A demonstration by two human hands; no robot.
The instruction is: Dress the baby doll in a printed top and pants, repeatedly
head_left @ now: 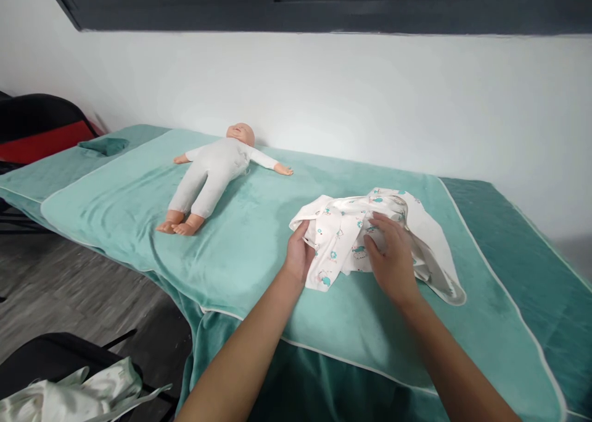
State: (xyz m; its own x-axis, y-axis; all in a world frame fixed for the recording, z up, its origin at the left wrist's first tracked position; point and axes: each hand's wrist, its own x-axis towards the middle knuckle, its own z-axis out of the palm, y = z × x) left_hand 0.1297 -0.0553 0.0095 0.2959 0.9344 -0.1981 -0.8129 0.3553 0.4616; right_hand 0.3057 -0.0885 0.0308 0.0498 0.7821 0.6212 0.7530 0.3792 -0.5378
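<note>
A white baby garment (345, 224) printed with small teal animals lies bunched over the right part of the bed. My left hand (300, 252) grips its left edge, the fingers tucked under the cloth and partly hidden. Against the middle of the fabric rests my right hand (393, 255), thumb and fingers apart; it touches the cloth without a visible grip. One long flap of the garment spreads out to the right of that hand. Further left, a baby doll (215, 163) in a white bodysuit lies on its back, arms out, feet toward the near edge.
A light teal blanket (250, 249) covers the bed over a darker teal sheet (527, 237). White cloths (78, 394) hang on a black chair (60, 348) at lower left. A black and red chair (44, 126) stands at the far left. The wall (324, 95) runs behind.
</note>
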